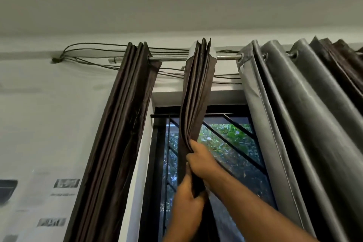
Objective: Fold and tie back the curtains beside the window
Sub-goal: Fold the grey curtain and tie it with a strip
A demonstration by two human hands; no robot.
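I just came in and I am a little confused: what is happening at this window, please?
A person is gathering the middle brown curtain panel into folds. The right hand grips the bunched fabric higher up, and the left hand holds it just below. Another brown panel hangs bunched at the left, and a grey curtain hangs at the right, all on the metal rod. No tie is visible yet.

The room is dim and grey; the only light comes through the window, where green leaves show bright and slightly blown out. The curtains stand dark against it, with a soft sheen on the folds at right. Wide-angle bending curves the rod. Posters on the left wall are blurred
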